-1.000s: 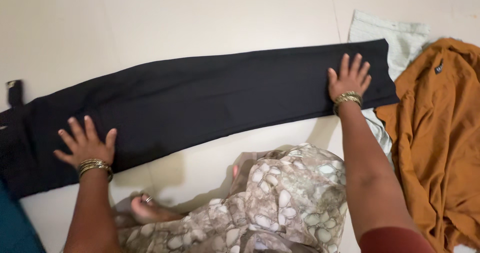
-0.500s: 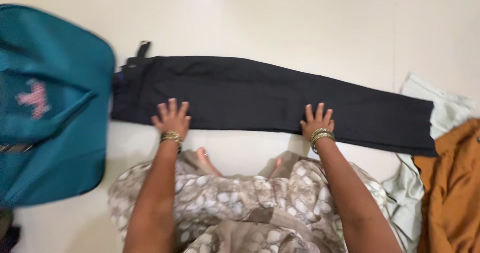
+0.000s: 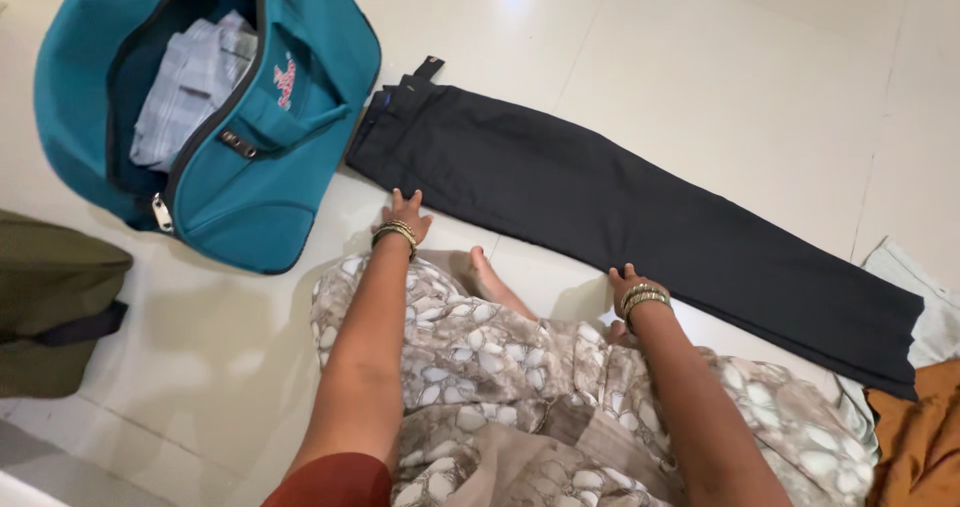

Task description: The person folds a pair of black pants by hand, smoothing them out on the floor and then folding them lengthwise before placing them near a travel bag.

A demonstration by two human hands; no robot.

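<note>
Trousers: I see black trousers [image 3: 640, 217] laid flat on the floor [image 3: 700, 57], long axis running from the waistband at upper left to the hems at lower right.
Left hand: my left hand [image 3: 403, 217] lies flat and open, fingers spread, at the near edge close to the waistband; it grips nothing.
Right hand: my right hand [image 3: 628, 285] is open at the near edge around mid-leg; whether it pinches the cloth I cannot tell.
Key relation: the trousers lie just beyond both hands; the left is nearer the waist, and the hems lie well apart from the right.
Nearby: a teal bag [image 3: 240, 117] stands open just left of the waistband.
</note>
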